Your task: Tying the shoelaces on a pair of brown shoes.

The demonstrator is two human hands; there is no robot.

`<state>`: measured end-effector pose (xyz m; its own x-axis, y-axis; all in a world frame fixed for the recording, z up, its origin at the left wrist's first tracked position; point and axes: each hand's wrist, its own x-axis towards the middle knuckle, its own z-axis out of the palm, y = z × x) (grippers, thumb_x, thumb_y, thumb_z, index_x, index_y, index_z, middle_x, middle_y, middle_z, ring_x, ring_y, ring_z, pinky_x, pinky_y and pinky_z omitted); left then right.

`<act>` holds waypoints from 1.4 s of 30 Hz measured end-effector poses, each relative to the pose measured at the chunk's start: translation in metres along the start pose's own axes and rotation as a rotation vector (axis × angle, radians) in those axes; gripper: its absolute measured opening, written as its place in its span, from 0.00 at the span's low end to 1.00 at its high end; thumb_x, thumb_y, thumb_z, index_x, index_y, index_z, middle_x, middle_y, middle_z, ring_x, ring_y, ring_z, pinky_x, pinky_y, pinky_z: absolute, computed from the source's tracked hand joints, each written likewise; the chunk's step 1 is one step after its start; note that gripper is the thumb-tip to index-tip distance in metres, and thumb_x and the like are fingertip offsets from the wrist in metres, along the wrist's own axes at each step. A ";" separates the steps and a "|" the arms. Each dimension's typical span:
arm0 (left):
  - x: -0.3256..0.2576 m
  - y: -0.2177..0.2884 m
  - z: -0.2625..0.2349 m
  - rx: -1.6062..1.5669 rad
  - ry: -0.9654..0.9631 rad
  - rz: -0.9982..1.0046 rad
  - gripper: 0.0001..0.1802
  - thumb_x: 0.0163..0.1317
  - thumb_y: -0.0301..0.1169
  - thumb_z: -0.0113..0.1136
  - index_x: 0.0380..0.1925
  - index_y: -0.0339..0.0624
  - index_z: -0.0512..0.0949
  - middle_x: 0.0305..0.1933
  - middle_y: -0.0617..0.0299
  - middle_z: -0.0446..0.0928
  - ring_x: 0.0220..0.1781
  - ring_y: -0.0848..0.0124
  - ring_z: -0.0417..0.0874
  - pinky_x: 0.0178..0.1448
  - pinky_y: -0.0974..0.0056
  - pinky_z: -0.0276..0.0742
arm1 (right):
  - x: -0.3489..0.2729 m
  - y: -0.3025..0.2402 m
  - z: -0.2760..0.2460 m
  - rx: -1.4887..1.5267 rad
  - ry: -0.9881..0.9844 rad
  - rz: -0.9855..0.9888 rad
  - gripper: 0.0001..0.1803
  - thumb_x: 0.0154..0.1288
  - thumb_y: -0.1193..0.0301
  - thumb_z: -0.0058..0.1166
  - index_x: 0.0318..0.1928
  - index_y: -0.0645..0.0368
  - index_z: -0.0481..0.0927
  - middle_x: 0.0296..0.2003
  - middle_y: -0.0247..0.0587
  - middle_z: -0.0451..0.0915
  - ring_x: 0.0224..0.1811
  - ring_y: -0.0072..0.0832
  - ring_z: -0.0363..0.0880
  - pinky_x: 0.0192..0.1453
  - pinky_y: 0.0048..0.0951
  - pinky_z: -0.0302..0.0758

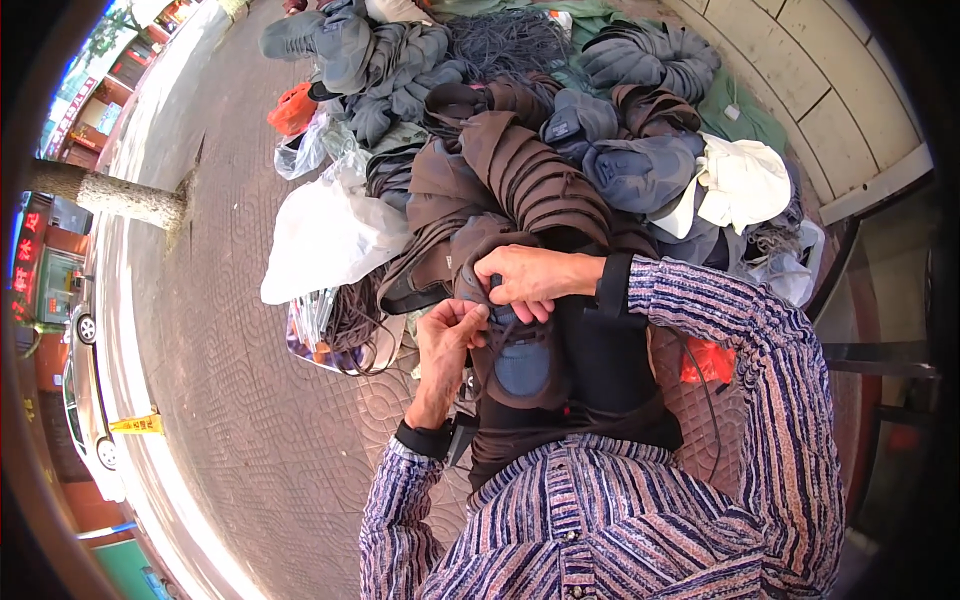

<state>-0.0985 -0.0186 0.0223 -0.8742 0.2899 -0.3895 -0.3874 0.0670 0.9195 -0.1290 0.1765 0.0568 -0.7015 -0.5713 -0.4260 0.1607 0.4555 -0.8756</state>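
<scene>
A brown shoe upper [522, 370] with a blue mesh toe lies on my lap, its toe pointing toward me. Dark laces cross its eyelet area. My left hand [445, 340] is at the upper's left edge, thumb and forefinger pinched together on what looks like a lace end. My right hand [535, 280] reaches over from the right, its fingers curled around the upper near the tongue and eyelets. Its fingertips partly hide the lacing. Just beyond both hands, a stack of brown uppers [535, 180] fans out in a curved row.
Grey uppers [650, 60] and a heap of dark laces [508, 40] lie farther off. A white plastic bag [330, 225] sits left of the pile, above a bundle of brown laces [358, 315]. A white cap [735, 180] lies at right, near a tiled wall [800, 70].
</scene>
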 end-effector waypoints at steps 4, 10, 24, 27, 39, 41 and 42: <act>0.005 -0.007 -0.007 -0.136 -0.042 -0.071 0.11 0.57 0.30 0.66 0.30 0.38 0.73 0.23 0.64 0.77 0.19 0.79 0.75 0.24 0.76 0.71 | 0.006 0.008 0.019 -0.777 0.488 -0.523 0.07 0.53 0.76 0.47 0.33 0.66 0.68 0.16 0.51 0.77 0.15 0.39 0.78 0.16 0.37 0.71; -0.013 0.010 -0.035 -0.534 -0.238 -0.181 0.16 0.59 0.26 0.61 0.46 0.40 0.70 0.27 0.62 0.76 0.26 0.75 0.77 0.31 0.73 0.75 | -0.049 0.057 -0.075 -0.732 1.116 -0.237 0.06 0.63 0.73 0.47 0.39 0.61 0.69 0.27 0.55 0.79 0.27 0.39 0.82 0.22 0.34 0.76; -0.034 0.009 -0.009 -1.121 0.092 -0.106 0.22 0.61 0.18 0.52 0.57 0.39 0.66 0.48 0.58 0.75 0.48 0.67 0.77 0.62 0.58 0.70 | -0.055 0.064 -0.016 1.456 0.694 -0.649 0.08 0.67 0.78 0.47 0.43 0.72 0.73 0.44 0.55 0.78 0.51 0.40 0.78 0.60 0.32 0.76; -0.036 0.006 -0.016 -1.345 -0.089 -0.187 0.22 0.62 0.18 0.50 0.57 0.36 0.67 0.50 0.56 0.75 0.50 0.66 0.76 0.60 0.59 0.69 | -0.061 0.081 -0.019 1.446 0.889 -0.662 0.09 0.66 0.77 0.50 0.43 0.71 0.75 0.41 0.50 0.79 0.47 0.37 0.80 0.56 0.29 0.78; -0.042 0.012 -0.001 -0.693 0.108 -0.049 0.27 0.62 0.17 0.52 0.61 0.41 0.61 0.53 0.58 0.75 0.51 0.68 0.75 0.58 0.59 0.72 | -0.062 0.086 -0.022 1.400 1.003 -0.633 0.07 0.66 0.75 0.52 0.39 0.69 0.76 0.37 0.47 0.80 0.43 0.35 0.82 0.53 0.29 0.80; -0.050 0.016 0.012 -0.459 0.104 -0.115 0.24 0.61 0.20 0.55 0.58 0.40 0.64 0.50 0.56 0.74 0.48 0.66 0.75 0.53 0.60 0.74 | -0.068 0.094 -0.029 1.392 1.098 -0.662 0.08 0.66 0.74 0.52 0.40 0.69 0.75 0.36 0.47 0.79 0.42 0.35 0.82 0.51 0.28 0.81; -0.054 0.018 0.017 -0.456 0.111 -0.116 0.24 0.61 0.20 0.55 0.58 0.40 0.64 0.50 0.56 0.74 0.48 0.66 0.75 0.53 0.60 0.74 | -0.069 0.093 -0.032 1.399 1.092 -0.661 0.08 0.66 0.74 0.52 0.40 0.69 0.75 0.36 0.47 0.79 0.42 0.35 0.82 0.51 0.28 0.81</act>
<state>-0.0535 -0.0171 0.0602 -0.8342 0.1998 -0.5140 -0.5510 -0.3396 0.7623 -0.0877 0.2797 0.0117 -0.8602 0.4806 -0.1705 -0.3041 -0.7519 -0.5850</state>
